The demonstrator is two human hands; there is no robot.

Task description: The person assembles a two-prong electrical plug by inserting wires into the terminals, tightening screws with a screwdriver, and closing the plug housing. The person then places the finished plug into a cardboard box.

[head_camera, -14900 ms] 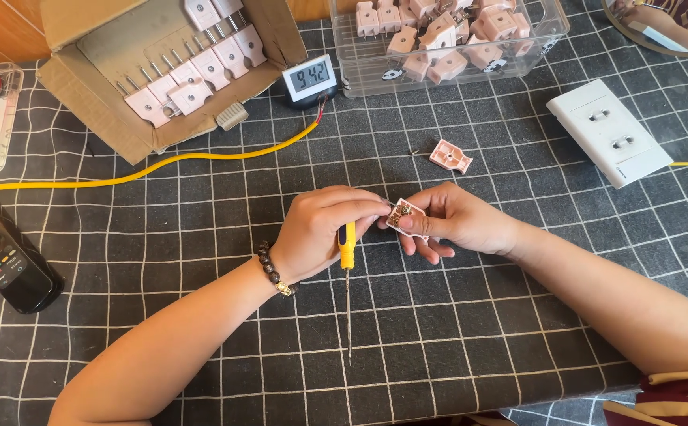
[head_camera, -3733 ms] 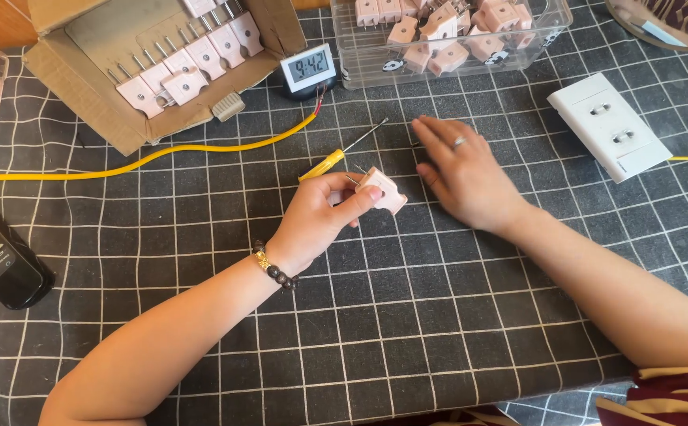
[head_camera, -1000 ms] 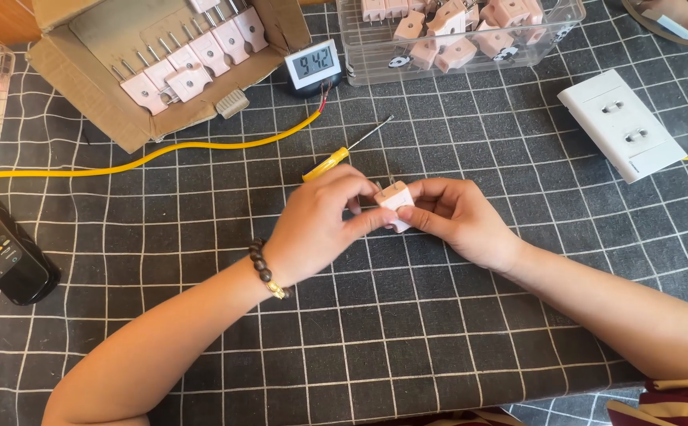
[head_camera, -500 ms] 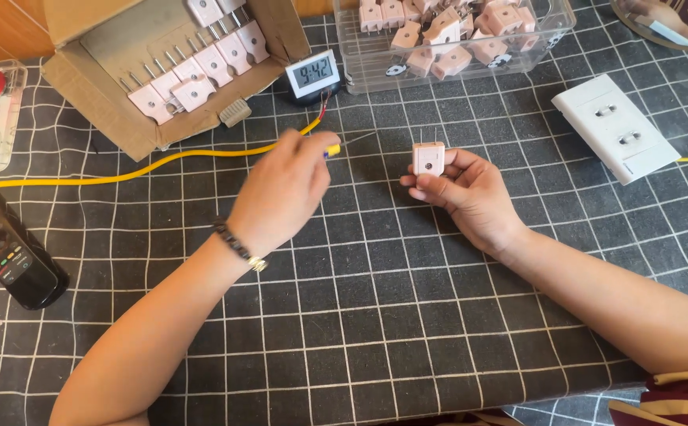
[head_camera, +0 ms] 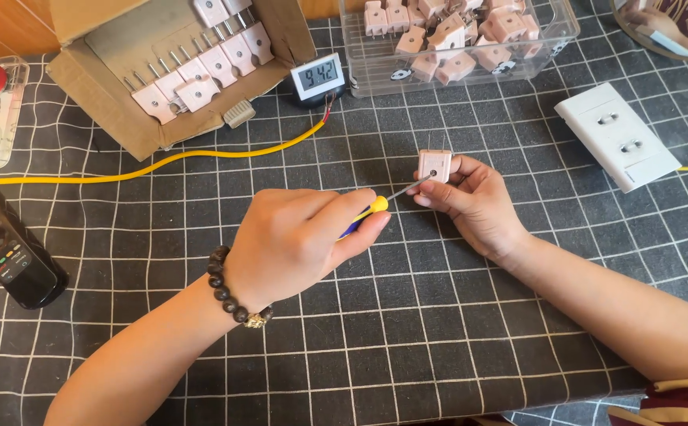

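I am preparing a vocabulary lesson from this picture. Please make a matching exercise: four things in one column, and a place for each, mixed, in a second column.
Things:
1. screwdriver
2. pink plug
3. white socket plate
4. remote control

Places:
A. far left on the mat
B. in the left hand
C. right side, beside a yellow cable
D. in the right hand

Pairs: 1-B, 2-D, 3-C, 4-A

left hand [head_camera: 296, 241] back from the mat gripping the screwdriver [head_camera: 375, 210] (yellow-handled), tip now at the pink plug [head_camera: 434, 165]
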